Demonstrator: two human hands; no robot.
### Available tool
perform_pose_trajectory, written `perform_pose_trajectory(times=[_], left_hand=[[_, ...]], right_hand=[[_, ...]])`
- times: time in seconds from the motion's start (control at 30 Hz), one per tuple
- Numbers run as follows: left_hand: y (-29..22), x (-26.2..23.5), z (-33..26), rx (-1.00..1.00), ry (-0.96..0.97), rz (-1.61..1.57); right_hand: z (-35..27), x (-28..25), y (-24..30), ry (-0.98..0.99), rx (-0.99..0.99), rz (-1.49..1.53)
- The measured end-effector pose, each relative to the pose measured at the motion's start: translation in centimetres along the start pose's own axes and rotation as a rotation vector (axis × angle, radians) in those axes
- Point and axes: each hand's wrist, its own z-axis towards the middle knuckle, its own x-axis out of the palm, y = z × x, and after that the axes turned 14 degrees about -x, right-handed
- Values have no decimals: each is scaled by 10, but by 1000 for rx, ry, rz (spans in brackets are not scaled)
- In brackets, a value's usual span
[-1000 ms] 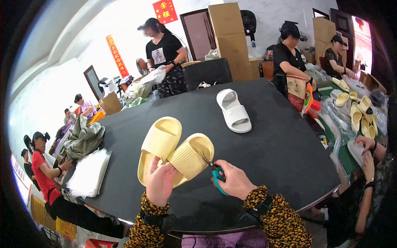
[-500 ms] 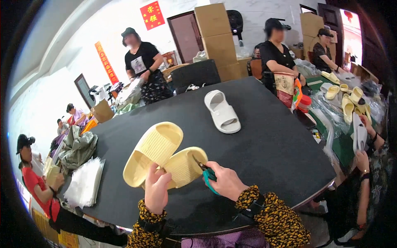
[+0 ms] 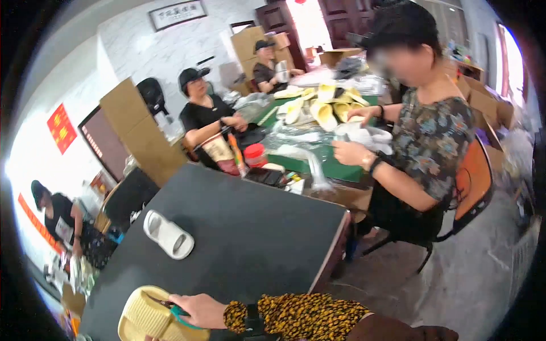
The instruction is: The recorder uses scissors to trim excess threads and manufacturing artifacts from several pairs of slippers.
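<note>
One white slipper (image 3: pixel 169 235), lying on the black desk (image 3: pixel 244 227). Yellow slipper (image 3: pixel 138 311), ribbed strap, at the lower edge of view, nearer the wearer. Right hand (image 3: pixel 200 311): closed around teal-handled scissors (image 3: pixel 183 317), blades at the yellow slipper. Left hand (image 3: pixel 149 338): mere sliver visible beside it, grip cannot be told.
</note>
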Motion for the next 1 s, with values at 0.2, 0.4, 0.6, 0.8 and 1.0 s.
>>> perform_pose_trajectory(times=[0.2,0.4,0.6,0.8,1.0], left_hand=[[-25,19,-9,93,-61,81],[-27,26,-5,354,15,472],[-19,16,17,242,-15,645],[-14,8,14,439,-19,1021],[-1,3,0,772,-9,1213]], right_hand=[[3,-3,-11,-148,54,67],[11,15,-32,-351,98,159],[16,-6,-30,-418,157,244],[24,-45,-29,-300,202,263],[14,-84,-56,-259,189,241]])
